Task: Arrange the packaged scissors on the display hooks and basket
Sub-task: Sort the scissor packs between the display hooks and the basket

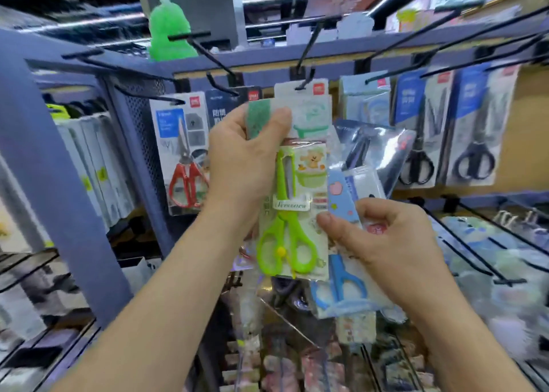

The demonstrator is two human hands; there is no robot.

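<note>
While my left hand (243,159) pinches the green scissors pack (292,213) near its top, long axis vertical, the hook (306,81) sits directly above, close. Right hand (386,243), lower and rightward, grips the blue scissors pack (341,195); left hand is nearer the hook.

The pack of green scissors (286,213) has lime-green handles with a yellow dot at the pivot, on a pale card printed with a tan cartoon bear and a green bowl. The pack of blue scissors (341,201) has mid-blue handles and a light-blue blade cover with a pink apple and yellow spots. The hooks (208,54) are black. A red-handled pair (185,168) and black-handled pairs (473,153) hang there, their cards marked with small red squares. The shelf frame (44,153) is greyish blue.
</note>
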